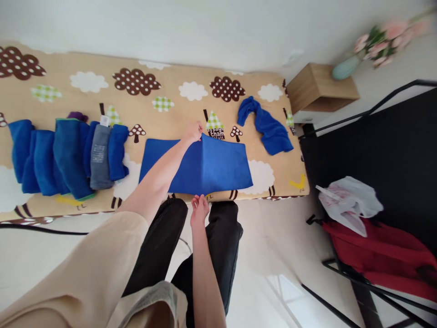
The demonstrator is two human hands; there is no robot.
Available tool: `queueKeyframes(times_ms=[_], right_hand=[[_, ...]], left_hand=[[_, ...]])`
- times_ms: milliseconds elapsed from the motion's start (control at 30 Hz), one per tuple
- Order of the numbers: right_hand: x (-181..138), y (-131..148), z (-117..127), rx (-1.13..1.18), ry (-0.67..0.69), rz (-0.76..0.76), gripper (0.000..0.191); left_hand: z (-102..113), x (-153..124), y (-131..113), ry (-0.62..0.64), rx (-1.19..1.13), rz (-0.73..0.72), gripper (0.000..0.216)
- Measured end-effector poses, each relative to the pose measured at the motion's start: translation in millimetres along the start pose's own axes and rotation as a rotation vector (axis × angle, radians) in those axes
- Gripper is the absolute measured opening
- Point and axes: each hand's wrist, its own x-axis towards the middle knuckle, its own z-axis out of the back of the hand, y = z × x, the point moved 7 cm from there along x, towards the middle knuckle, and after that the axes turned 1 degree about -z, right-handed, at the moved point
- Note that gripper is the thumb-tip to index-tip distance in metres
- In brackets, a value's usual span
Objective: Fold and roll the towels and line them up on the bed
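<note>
A blue towel (225, 164) lies spread out on the patterned bed cover, with a raised crease across its middle. My left hand (194, 132) pinches its far edge at that crease. At the near edge, my right hand (200, 207) pinches the same towel between thumb and fingers, opposite the left. To the right lies a crumpled blue towel (268, 125), touched by neither hand. On the left stands a row of folded or rolled towels (44, 159), mostly blue, with a grey one (100, 157) among them.
The beige bed cover (164, 120) runs along the wall. Off its right end are a wooden box shelf (317, 86) with a flower vase (345, 68), a red bag (385, 250) and a white plastic bag (355, 200). Black metal bars (368, 109) stand at the right.
</note>
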Motion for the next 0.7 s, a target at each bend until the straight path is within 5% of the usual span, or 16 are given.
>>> queueKeyframes(times_ms=[233,400,567,700], right_hand=[[-44.9,101.6,28.5,-0.173,-0.044,0.438,0.022],[-83.9,197.6,14.9,-0.134,-0.001,0.722,0.021],[-133.7,281.1,-8.6,0.015,0.12,0.98,0.033],[-174.2,320.8,-31.1,-0.057,0.255,1.126,0.033]], left_hand=[[99.7,-95.5,-83.1,-0.051,-0.231,-0.107,0.004],[183.9,-171.8,-124.4,-0.109,-0.414,-0.248,0.013],[268.9,-226.5,-136.7,-0.243,-0.416,-0.376,0.022],[315.6,-263.3,-125.0,-0.328,-0.494,-0.444,0.02]])
